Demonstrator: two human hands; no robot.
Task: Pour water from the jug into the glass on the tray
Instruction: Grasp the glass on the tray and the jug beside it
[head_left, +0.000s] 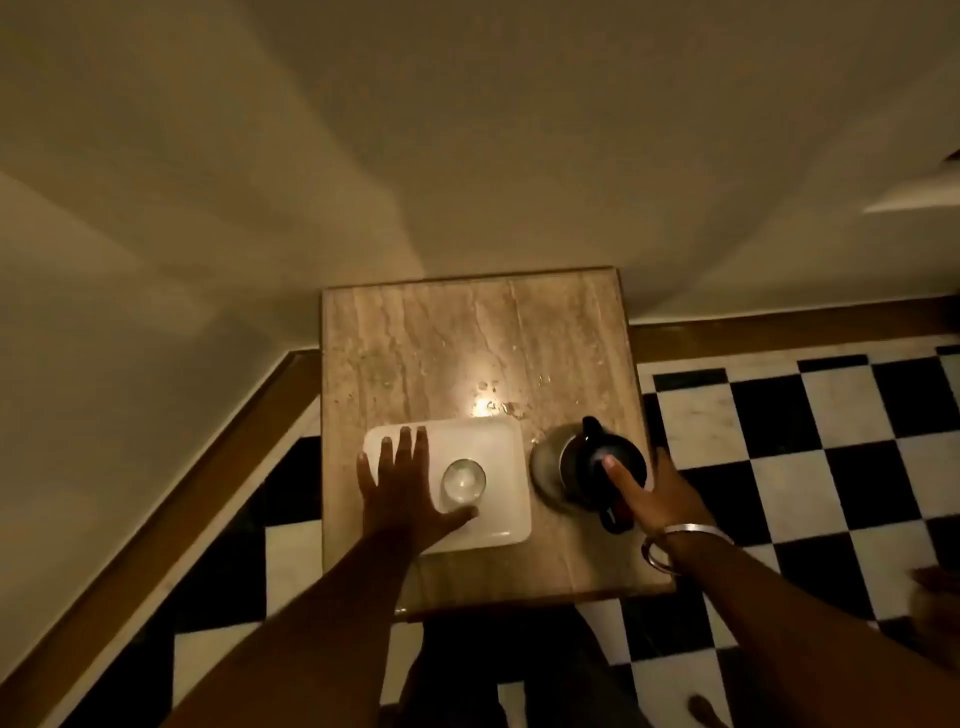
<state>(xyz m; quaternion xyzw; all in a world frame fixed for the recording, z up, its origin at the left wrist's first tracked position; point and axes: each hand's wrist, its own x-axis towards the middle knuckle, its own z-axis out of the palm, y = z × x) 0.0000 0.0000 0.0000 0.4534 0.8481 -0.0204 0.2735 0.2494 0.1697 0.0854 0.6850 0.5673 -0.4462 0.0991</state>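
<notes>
One counter (467, 332) is standing in view. It is carrying one white tray (498, 452), one glass (463, 480) and one dark jug (592, 467). Two hands are showing: one left hand (400, 493) and one right hand (660, 499). One metal bangle (670, 545) is circling the right wrist.

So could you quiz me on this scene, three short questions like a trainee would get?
1. True or false: the clear drinking glass stands on the white square tray.
2. Which hand rests flat on the tray: A left hand, B right hand?
3. Fill in: the dark lidded jug stands on the ___ of the tray.

Key: 1 true; 2 A; 3 right, where the right hand's thumb rests on its lid.
</notes>
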